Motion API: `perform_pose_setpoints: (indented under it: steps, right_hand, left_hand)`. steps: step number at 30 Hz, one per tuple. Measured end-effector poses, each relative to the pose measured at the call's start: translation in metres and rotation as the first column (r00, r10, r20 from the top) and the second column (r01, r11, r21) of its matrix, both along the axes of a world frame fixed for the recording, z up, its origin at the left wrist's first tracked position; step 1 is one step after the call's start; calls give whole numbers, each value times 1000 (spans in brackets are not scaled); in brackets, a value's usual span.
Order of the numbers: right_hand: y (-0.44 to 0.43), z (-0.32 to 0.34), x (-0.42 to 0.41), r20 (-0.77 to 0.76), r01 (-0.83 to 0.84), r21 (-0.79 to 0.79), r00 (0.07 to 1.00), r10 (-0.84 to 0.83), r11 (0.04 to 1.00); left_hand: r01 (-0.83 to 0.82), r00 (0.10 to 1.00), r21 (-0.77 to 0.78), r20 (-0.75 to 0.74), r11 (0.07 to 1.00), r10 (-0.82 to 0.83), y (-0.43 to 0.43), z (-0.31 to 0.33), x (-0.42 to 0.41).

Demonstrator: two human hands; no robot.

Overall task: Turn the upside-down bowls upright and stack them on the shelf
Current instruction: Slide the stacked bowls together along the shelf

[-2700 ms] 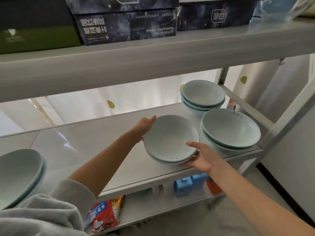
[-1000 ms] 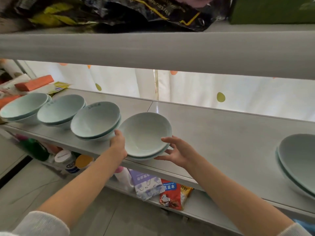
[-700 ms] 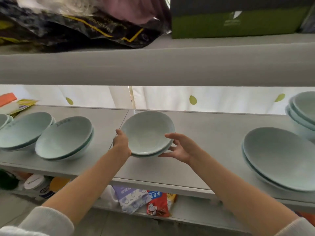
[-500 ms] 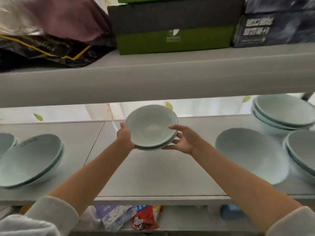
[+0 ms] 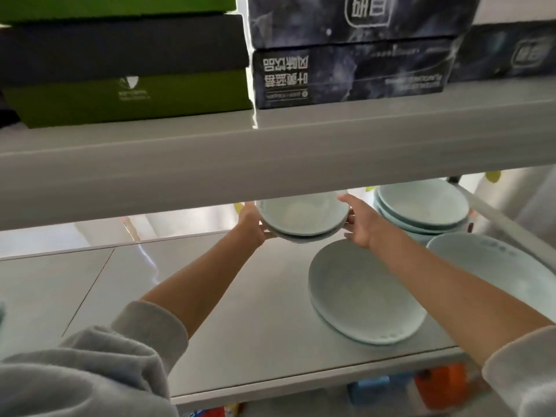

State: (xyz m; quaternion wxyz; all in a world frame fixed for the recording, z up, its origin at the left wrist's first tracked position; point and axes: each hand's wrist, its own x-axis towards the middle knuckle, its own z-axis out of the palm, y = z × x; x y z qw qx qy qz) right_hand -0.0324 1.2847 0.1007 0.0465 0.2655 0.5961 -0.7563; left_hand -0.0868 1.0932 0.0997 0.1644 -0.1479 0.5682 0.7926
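Bowls (image 5: 304, 219) pinched between left hand (image 5: 251, 222) and right hand (image 5: 359, 225) above grey shelf (image 5: 240, 296).

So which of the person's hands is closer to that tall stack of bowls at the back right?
The right hand. It holds the right side of the lifted bowls, just left of the stack. The left hand grips their far side, farther away.
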Motion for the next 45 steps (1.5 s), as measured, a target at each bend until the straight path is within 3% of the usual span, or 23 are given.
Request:
perform_pose_setpoints:
  steps: [7, 27, 33, 36, 40, 42, 45]
  right_hand:
    - [40, -10, -3, 39, -78, 250, 997, 70, 965]
    - [91, -34, 1, 297, -261, 351, 942, 158, 899]
    - [97, -42, -2, 300, -249, 328, 942, 150, 911]
    - [94, -39, -1, 314, -257, 318, 937, 154, 913]
    - [84, -39, -7, 279, -148, 384, 959, 38, 912]
    - [73, -38, -11, 252, -96, 477, 967, -31, 874]
    - [55, -30, -19, 220, -71, 663, 970, -103, 745]
  left_hand:
    - [73, 996, 73, 37, 995, -76, 30, -17, -15]
    - [123, 983, 133, 120, 983, -139, 82, -43, -17]
    - [141, 986, 38, 86, 989, -143, 92, -52, -25]
    - [189, 980, -83, 84, 978, -182, 91, -60, -27]
    - [263, 964, -150, 83, 953, -253, 84, -62, -23]
    - [237, 971, -153, 75, 959, -228, 77, -59, -22]
    - [152, 988, -130, 55, 980, -146, 59, -57, -23]
